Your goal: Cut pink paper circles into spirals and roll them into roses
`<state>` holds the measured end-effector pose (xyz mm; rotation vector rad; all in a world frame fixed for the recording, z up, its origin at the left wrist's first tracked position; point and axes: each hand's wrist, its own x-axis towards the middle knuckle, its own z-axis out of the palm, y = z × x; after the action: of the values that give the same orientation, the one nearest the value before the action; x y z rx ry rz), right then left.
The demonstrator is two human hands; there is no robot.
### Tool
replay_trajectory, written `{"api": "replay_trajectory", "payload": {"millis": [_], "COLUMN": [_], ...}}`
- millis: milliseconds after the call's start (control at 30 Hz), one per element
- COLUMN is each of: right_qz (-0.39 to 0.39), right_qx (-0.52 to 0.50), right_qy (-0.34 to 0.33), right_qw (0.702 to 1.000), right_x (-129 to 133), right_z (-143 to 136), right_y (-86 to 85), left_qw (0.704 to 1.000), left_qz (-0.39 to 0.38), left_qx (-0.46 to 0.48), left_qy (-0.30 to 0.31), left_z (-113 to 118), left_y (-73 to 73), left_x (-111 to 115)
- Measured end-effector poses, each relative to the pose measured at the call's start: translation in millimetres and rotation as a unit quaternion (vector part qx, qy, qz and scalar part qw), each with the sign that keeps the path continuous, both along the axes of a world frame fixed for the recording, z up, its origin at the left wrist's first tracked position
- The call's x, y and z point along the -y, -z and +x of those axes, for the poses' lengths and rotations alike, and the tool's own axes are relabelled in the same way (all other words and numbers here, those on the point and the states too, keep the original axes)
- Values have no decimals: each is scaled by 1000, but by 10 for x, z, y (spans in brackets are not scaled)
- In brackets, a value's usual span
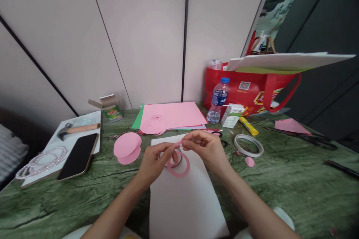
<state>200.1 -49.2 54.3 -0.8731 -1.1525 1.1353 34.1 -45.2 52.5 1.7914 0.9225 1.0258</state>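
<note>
Over a white sheet [185, 209] my two hands meet. My left hand [155, 160] pinches one end of a small pink paper piece [178, 143]. The fingertips of my right hand [206, 149] close on its other end. Just below the fingers is a pink paper ring [181, 175]; whether it joins the held piece I cannot tell. Behind the left fingers, partly hidden, a dark-edged round item shows. Left of my left hand lies a stack of pink paper circles [126, 145]. Beyond my right hand are black scissor handles [223, 143], partly covered.
Pink sheets [174, 114] lie at the back, near a water bottle [218, 101], a small carton [232, 115] and a red bag [252, 86]. To the right are a glue stick [249, 126] and tape roll [260, 149]. A phone [78, 156] and hammer [80, 129] lie left.
</note>
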Motion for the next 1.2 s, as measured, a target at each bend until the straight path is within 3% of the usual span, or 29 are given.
{"api": "replay_trajectory", "payload": {"millis": [467, 1200], "right_qz": [39, -13], "right_qx": [7, -9], "right_qy": [-11, 18], "right_qw": [999, 1000], "right_x": [-15, -4], "right_z": [13, 21], "right_y": [39, 2], "left_qw": [1000, 1000], "left_qz": [0, -5], "left_qx": [6, 12], "left_qy": [-25, -8], "left_z": [-8, -5], "left_y": [-9, 7], "left_x": [-6, 5]}}
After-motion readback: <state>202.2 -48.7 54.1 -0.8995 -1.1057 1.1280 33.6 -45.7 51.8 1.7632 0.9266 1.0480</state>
